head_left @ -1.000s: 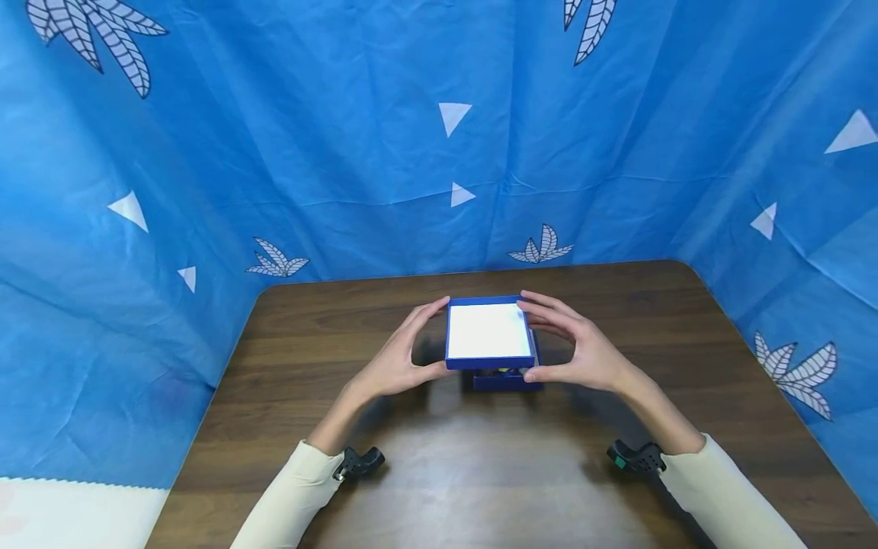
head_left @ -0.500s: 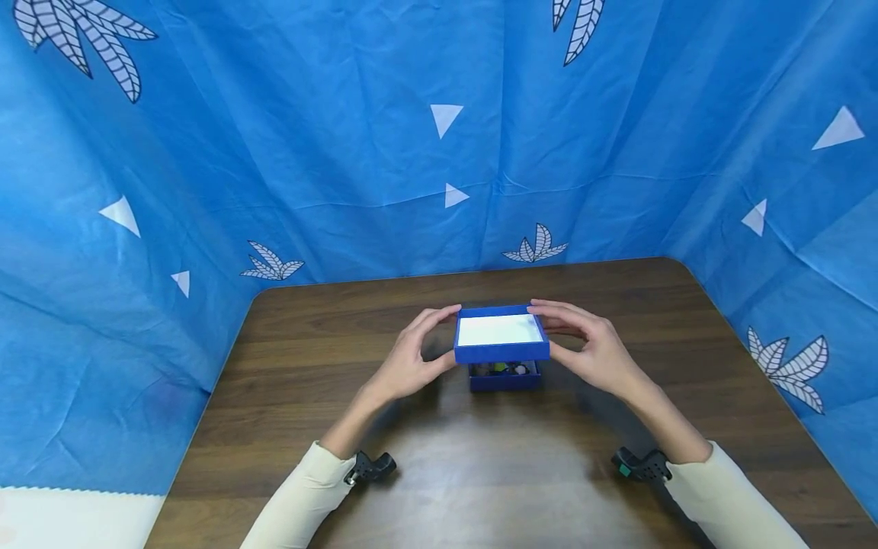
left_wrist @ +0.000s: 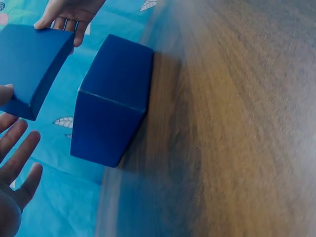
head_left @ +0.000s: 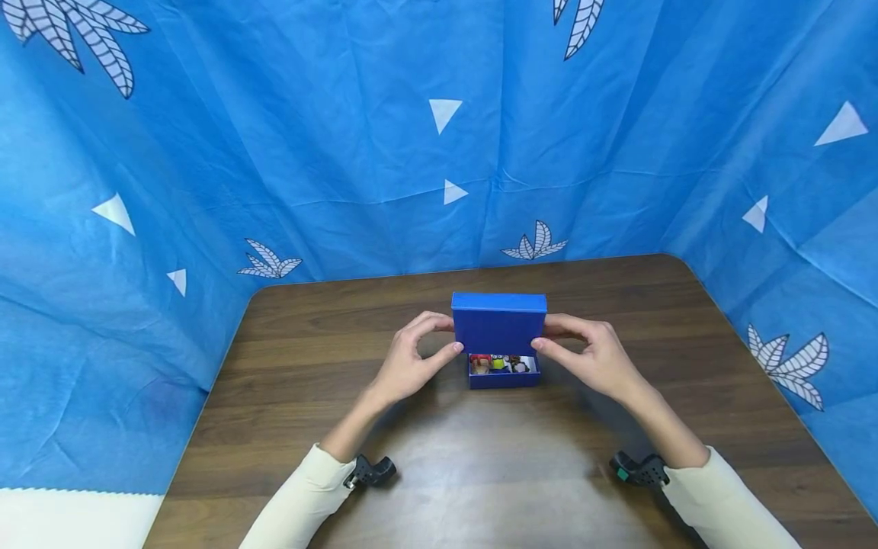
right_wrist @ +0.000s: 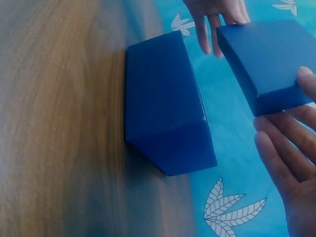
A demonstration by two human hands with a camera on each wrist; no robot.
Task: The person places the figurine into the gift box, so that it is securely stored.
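Both hands hold a blue box lid (head_left: 499, 324) between them, tipped up so its flat outer face is toward the head camera. My left hand (head_left: 406, 364) pinches its left edge, thumb in front and fingers behind. At the right edge, my right hand (head_left: 598, 362) grips it the same way. Below the lid, apart from it in both wrist views, the blue box (left_wrist: 111, 94) stands on the table without its cover. Small colourful items (head_left: 499, 364), red, yellow-green and white among them, show inside; their kind is too small to tell.
A brown wood-grain table (head_left: 439, 473) lies under the box. Blue cloth (head_left: 384, 152) with white leaves and triangles hangs behind and at both sides. Each wrist wears a small black camera (head_left: 370, 470).
The lid, first showing its white inside face up over the box, has been turned until its blue outer face shows. More of the box and its contents is visible.
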